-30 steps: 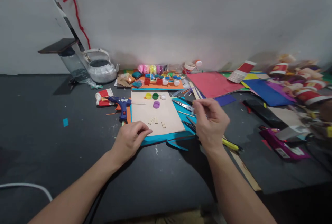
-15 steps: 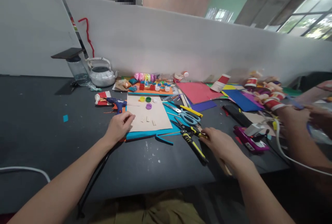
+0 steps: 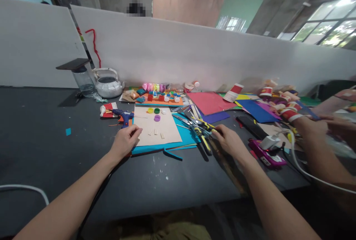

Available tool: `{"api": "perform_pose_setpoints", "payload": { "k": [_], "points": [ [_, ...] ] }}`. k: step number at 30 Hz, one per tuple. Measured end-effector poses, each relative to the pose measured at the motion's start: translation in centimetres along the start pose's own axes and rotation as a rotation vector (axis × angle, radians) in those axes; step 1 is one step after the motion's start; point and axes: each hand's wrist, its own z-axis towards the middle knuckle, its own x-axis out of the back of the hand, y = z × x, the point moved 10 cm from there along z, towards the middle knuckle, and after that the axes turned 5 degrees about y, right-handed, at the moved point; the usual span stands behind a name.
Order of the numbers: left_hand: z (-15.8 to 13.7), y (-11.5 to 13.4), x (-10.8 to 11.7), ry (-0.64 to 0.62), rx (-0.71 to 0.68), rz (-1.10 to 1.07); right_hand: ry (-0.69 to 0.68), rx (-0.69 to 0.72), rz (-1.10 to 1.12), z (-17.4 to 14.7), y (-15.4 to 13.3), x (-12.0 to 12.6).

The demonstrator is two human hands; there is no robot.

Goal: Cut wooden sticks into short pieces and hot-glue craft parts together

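My right hand [image 3: 229, 141] is closed round one yellow-and-black handle of the pliers [image 3: 204, 141]. Their other handle points toward the table's front edge, and their jaws lie over the scissors, which are partly covered. Near the left edge of a beige sheet [image 3: 171, 136], my left hand [image 3: 125, 140] rests with its fingers curled together; whatever is between them cannot be made out. Just beyond that hand lies a blue glue gun [image 3: 125, 115]. Small pale wooden pieces [image 3: 156, 132] and several coloured round caps, one of them purple [image 3: 157, 118], sit on the sheet.
A purple power strip [image 3: 267, 154] with a white plug and cable stands at the right, beside another person's hands [image 3: 311, 128]. Coloured papers [image 3: 208, 102], paper cups and clay packs line the back. A kettle [image 3: 108, 86] and a jar [image 3: 84, 83] stand back left.
My right hand has lifted the pliers and shifted them left and away from me, over the scissors. My left hand stays in about the same place. The view has tilted up slightly.
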Motion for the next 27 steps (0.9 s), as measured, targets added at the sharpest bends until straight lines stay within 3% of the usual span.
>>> {"api": "perform_pose_setpoints", "payload": {
  "k": [6,14,18,23,27],
  "points": [
    [0.1,-0.6,0.1,0.018,0.033,-0.013,0.013,-0.038,-0.092,5.1,-0.2,-1.6],
    [0.8,-1.7,1.6,0.142,0.086,0.053,0.247,0.003,-0.114,3.6,-2.7,0.3],
    [0.9,-1.6,1.5,0.119,0.063,0.095,0.276,0.214,0.063,2.7,-7.3,0.5],
    [0.9,-1.5,1.4,0.100,0.042,0.110,-0.030,0.486,0.159,1.4,-15.7,-2.7],
    [0.9,-1.4,1.2,0.082,0.021,0.112,-0.126,0.595,0.159,1.1,-21.1,-5.1]
  ]
}}
